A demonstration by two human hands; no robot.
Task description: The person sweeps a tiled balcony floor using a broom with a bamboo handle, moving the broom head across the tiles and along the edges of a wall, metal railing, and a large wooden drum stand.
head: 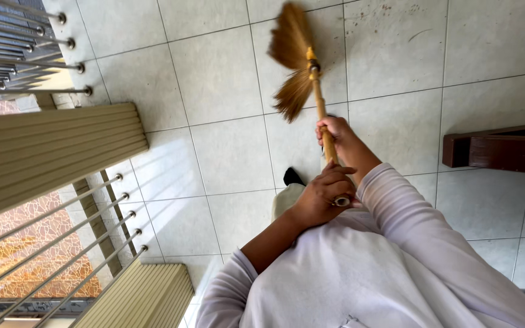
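Observation:
A grass broom [291, 58] with a yellow wooden handle [323, 121] is held out over the pale tiled floor [226, 146], its bristles fanned toward the top of the head view. My right hand [334, 130] grips the handle partway down. My left hand [323, 194] is closed around the handle's near end, close to my chest. Both arms wear white long sleeves. A dark shoe tip [293, 177] shows below the hands.
A railing of metal bars [62, 243] and ribbed beige posts [50, 152] runs along the left edge, with patterned ground far below. A dark wooden piece of furniture [499, 149] juts in from the right.

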